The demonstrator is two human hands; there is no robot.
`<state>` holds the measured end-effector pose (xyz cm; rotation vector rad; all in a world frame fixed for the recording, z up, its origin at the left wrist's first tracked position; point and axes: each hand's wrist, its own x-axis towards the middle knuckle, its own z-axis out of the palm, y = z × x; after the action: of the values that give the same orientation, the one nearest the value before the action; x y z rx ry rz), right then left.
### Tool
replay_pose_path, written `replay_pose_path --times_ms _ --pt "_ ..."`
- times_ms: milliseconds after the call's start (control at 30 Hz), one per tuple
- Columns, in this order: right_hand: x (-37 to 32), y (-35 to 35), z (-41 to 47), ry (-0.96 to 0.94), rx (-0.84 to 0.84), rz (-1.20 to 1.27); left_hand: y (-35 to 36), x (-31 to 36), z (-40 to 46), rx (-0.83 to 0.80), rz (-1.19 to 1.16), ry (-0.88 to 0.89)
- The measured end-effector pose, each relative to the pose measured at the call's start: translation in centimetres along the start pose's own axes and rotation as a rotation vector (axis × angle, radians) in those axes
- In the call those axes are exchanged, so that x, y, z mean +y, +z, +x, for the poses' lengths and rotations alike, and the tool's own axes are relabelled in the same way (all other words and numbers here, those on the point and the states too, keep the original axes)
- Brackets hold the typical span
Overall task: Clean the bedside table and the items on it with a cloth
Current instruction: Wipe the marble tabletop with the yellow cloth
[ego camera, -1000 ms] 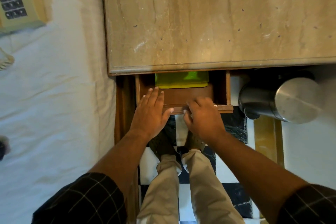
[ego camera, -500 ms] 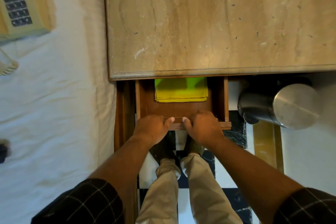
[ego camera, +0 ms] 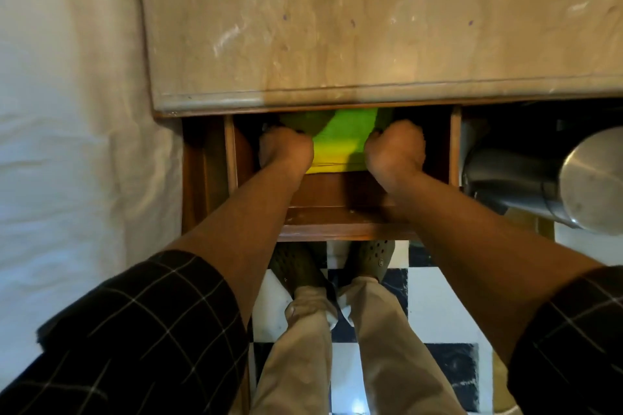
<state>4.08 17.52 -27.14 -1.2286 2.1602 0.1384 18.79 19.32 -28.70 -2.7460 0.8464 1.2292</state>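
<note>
The green-and-yellow cloth (ego camera: 340, 141) lies folded inside the open drawer (ego camera: 337, 222), at the middle of the frame, its far end tucked under the overhanging front edge of the bench (ego camera: 337, 27). Its near folded edge shows yellow and runs straight across the drawer floor; the farther part shows bright green.

Both hands are down in the drawer, one at each side of the cloth. The left hand (ego camera: 286, 153) is curled into a fist on the cloth's left edge, and the right hand (ego camera: 396, 152) is curled the same way on its right edge. The fingers of both are turned away from the camera and hidden under the knuckles, so they seem to grip the cloth, but how much fabric each holds cannot be made out. The bare forearms reach down from the lower corners of the frame, with dark checked sleeves (ego camera: 141, 340) pushed up near the elbows.

The drawer is brown wood, pulled out toward the person, its front rail crossing just below the wrists. The bench top above it is pale veined stone with small dark specks and pale smears, filling the upper centre and right of the frame.

At the left, a white bed sheet (ego camera: 67, 145) runs the height of the frame. At the right edge, a shiny steel bin (ego camera: 546, 178) lies just beside the drawer. Below, beige trousers (ego camera: 303, 364) and perforated olive shoes (ego camera: 374, 256) stand on a black-and-white checked floor (ego camera: 435, 300).
</note>
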Motion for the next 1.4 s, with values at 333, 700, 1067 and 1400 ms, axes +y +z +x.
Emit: replay_pose_path --times_ms 333,700,1067,1400 --pt "2.7 -5.6 -4.7 -0.095 -0.156 0.348 -3.2 -3.3 -8.4 -0.227 -0.3 0.073" --pt "-0.8 -17.0 -9.0 -0.237 0.02 0.525 -12.8 2.7 -14.4 -0.089 -0.463 0.332" --pt "-5.7 -18.4 1.0 -0.289 0.078 0.265 -15.2 11.1 -7.0 0.187 0.026 0.485" --pt "1.9 -10.9 -12.9 0.348 0.012 0.527 -8.9 -1.3 -15.7 0.219 -0.277 -0.336"
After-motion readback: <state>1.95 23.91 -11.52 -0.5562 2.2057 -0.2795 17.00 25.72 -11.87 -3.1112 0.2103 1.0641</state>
